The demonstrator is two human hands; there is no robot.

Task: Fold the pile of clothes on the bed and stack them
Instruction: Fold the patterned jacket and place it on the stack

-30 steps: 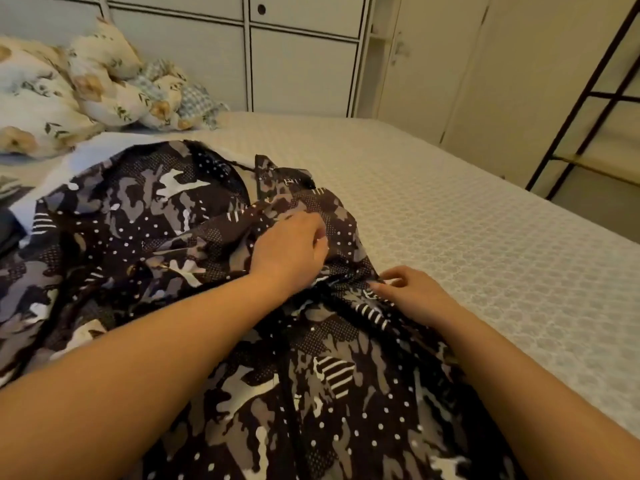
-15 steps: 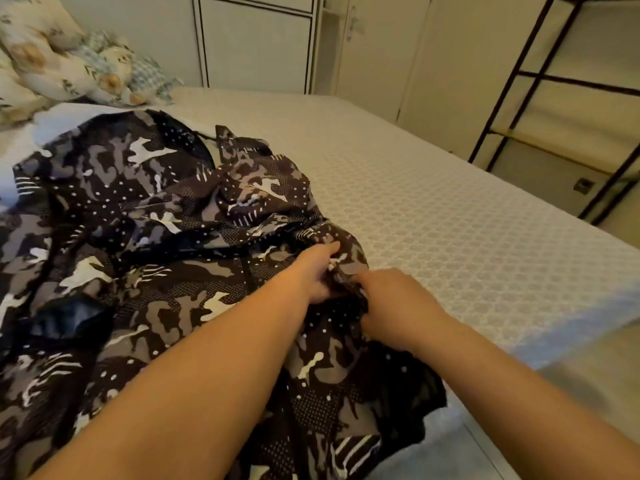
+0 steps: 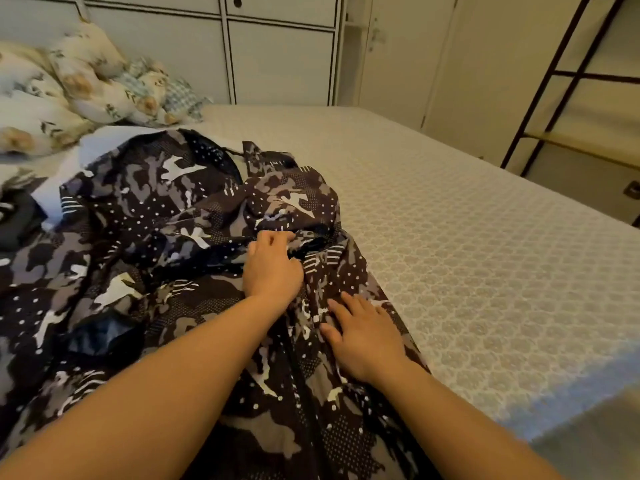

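My right hand (image 3: 365, 336) has left the bunched fold and now lies flat, fingers straight, on the camouflage jacket (image 3: 145, 237) spread over the bed (image 3: 485, 254); my left hand (image 3: 272, 266) pinches the crumpled fabric.

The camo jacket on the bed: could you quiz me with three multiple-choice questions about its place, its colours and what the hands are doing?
1. Where do the pillows lie from the jacket?
A far left
B far right
C under it

2. The jacket's print is:
A red checks
B dark camo with white dots
C plain blue

3. The right hand is:
A lifted in air
B flat on the jacket
C holding a hanger

Answers: 1 A, pillows sit beyond the jacket; 2 B, dots show across it; 3 B, right hand lies spread, while the left hand pinches a fold.
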